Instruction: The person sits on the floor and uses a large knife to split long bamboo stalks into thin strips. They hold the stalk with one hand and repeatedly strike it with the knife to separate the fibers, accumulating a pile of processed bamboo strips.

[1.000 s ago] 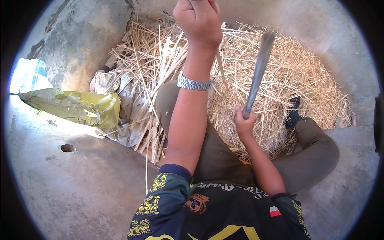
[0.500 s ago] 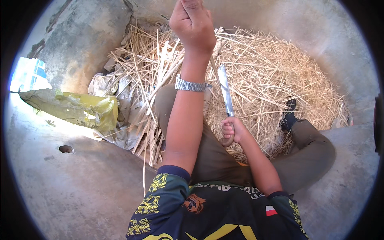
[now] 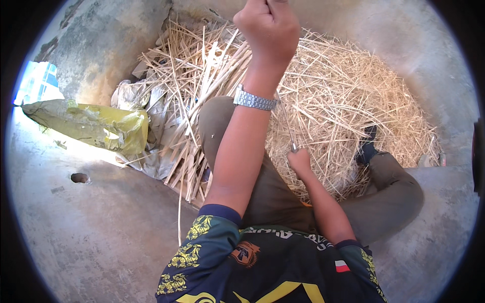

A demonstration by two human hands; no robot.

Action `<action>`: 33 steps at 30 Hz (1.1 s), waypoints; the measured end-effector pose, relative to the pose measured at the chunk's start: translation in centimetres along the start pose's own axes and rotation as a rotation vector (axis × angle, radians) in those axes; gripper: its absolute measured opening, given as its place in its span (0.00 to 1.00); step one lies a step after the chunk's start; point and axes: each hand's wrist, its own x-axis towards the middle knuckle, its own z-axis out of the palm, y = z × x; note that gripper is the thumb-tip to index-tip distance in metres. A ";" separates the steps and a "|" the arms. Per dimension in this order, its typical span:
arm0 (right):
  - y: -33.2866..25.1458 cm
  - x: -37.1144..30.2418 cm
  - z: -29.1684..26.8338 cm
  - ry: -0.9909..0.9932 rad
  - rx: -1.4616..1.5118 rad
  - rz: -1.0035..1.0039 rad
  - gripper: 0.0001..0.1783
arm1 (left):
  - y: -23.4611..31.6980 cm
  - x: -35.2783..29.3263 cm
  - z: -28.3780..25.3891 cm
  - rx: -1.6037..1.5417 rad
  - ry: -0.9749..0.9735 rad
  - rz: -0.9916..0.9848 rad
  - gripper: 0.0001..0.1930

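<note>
My left hand (image 3: 268, 25) is raised at the top edge with its fingers curled closed. Part of it lies outside the picture, and what it grips, if anything, is hidden. A metal watch (image 3: 255, 99) circles that wrist. In front of my body, my right hand (image 3: 300, 162) is closed round the handle of a knife (image 3: 288, 126). Its long blade points up and away, seen almost edge-on, with the far end passing behind my left wrist. Beneath it lies a large heap of thin pale shavings (image 3: 348, 106). Longer pale strips (image 3: 202, 81) lie to the left.
My bent legs (image 3: 386, 202) frame the heap. A yellow sack (image 3: 121, 129) and crumpled whitish sheeting (image 3: 159, 113) lie at the left, near a hole (image 3: 80, 178) in the concrete floor (image 3: 101, 232). Concrete walls (image 3: 118, 45) rise behind.
My left hand has moved right and slightly up. The knife has turned from showing its broad blade to nearly edge-on, and my right hand has shifted slightly, hiding the handle.
</note>
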 end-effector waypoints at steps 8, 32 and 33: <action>0.4 2.2 -1.0 -0.531 0.450 0.501 0.11 | 1.2 0.7 -0.4 -0.227 -0.081 -0.240 0.21; 1.3 1.7 0.2 -0.270 0.017 0.315 0.14 | 1.5 -0.2 -0.9 -0.077 -0.116 -0.216 0.21; 1.6 2.0 0.4 -0.375 0.177 0.424 0.13 | 1.1 0.0 -0.8 -0.119 -0.116 -0.252 0.21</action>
